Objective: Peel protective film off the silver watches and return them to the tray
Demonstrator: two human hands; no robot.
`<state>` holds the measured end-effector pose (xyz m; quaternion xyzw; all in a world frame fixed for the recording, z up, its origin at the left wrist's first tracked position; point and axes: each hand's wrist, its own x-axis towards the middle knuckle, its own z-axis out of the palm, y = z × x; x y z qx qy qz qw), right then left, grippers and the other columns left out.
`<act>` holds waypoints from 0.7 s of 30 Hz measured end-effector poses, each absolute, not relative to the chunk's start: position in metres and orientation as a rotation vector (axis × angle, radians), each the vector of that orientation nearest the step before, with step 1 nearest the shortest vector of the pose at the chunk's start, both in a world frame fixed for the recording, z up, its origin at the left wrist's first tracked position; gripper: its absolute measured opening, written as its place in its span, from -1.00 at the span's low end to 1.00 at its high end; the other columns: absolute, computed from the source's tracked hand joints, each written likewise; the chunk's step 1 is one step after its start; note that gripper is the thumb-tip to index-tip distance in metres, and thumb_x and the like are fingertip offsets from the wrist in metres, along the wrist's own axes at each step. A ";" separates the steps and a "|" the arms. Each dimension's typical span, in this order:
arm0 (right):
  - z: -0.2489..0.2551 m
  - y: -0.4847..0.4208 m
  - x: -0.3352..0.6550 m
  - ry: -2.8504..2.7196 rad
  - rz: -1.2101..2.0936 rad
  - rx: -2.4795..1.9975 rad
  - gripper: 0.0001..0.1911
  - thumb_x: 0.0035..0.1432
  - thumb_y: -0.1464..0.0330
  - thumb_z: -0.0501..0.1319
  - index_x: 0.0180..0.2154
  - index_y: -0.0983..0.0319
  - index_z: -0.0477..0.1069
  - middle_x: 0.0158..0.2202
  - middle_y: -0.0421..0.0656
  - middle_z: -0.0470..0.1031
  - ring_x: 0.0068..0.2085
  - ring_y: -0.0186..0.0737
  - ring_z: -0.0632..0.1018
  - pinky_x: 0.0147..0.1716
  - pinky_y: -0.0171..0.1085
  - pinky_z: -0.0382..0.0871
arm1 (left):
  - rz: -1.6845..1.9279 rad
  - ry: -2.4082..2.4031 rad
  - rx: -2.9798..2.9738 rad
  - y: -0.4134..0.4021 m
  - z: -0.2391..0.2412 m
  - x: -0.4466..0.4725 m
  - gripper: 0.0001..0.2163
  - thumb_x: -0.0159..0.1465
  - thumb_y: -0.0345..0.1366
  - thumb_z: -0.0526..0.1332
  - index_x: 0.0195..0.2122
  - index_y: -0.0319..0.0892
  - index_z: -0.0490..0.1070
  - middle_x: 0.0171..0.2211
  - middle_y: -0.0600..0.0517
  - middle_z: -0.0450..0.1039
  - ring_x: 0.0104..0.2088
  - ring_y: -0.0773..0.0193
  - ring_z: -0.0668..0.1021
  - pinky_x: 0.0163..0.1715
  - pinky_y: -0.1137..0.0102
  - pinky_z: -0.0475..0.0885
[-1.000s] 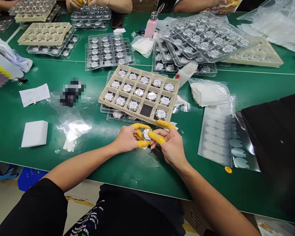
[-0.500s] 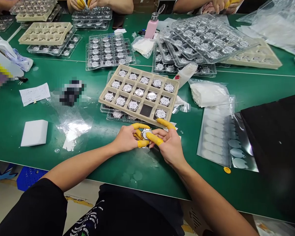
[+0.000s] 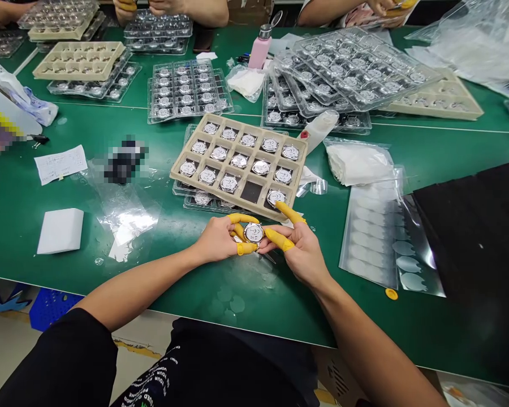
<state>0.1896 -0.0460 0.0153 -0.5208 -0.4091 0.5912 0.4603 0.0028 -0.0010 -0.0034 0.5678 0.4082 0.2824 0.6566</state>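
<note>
My left hand (image 3: pixel 220 238) has yellow finger cots on its fingers and grips a round silver watch case (image 3: pixel 253 232) by its edge. The case's flat back with printed marks faces up. My right hand (image 3: pixel 299 243), also in yellow finger cots, touches the right edge of the case with its thumb and curled fingers, its index finger stretched toward the tray. A thin pointed metal piece (image 3: pixel 270 258) shows below the right fingers; its kind is unclear. Just beyond the hands, a beige compartment tray (image 3: pixel 178 171) holds several similar watch cases; one front-row compartment (image 3: pixel 251 191) is bare.
Clear trays of watch cases (image 3: pixel 356 68) are stacked at the back right. A pink bottle (image 3: pixel 261 50), a bag of white material (image 3: pixel 358 161) and a sheet of round films (image 3: pixel 369 237) lie around. A white block (image 3: pixel 60 230) is at left. Co-workers' hands (image 3: pixel 169 7) are across the table.
My right thumb has moved off the face of the watch case to its right edge, uncovering the printed back. The right hand has shifted slightly right; the left hand keeps its grip.
</note>
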 end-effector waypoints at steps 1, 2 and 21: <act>0.015 -0.046 0.190 -1.012 1.451 -1.285 -0.01 0.05 0.09 0.43 0.37 0.09 -0.02 -0.24 -0.14 0.61 -0.46 -0.21 0.59 -0.46 -0.13 0.62 | 0.637 0.921 1.288 -0.001 -0.003 0.003 -0.45 -0.05 -0.30 0.47 0.02 -0.22 0.52 -0.39 0.02 0.57 -0.42 0.35 0.55 -0.40 0.49 0.45; 0.015 -0.045 0.189 -1.014 1.443 -1.291 0.01 0.04 0.10 0.43 0.37 0.07 -0.05 -0.24 -0.15 0.61 -0.47 -0.21 0.59 -0.48 -0.13 0.61 | 0.635 0.916 1.287 0.000 -0.002 0.003 -0.45 -0.05 -0.31 0.47 0.02 -0.22 0.52 -0.41 0.04 0.56 -0.44 0.37 0.54 -0.43 0.50 0.43; 0.041 0.024 0.194 -1.333 0.724 -1.641 -0.71 0.10 0.15 0.30 -0.21 0.21 0.52 -0.40 -0.13 0.53 -0.52 -0.23 0.48 -0.59 -0.25 0.34 | 0.567 0.881 1.345 0.001 0.002 0.005 -0.36 0.01 -0.25 0.48 0.14 -0.17 0.40 -0.32 -0.03 0.65 -0.34 0.27 0.65 -0.27 0.41 0.56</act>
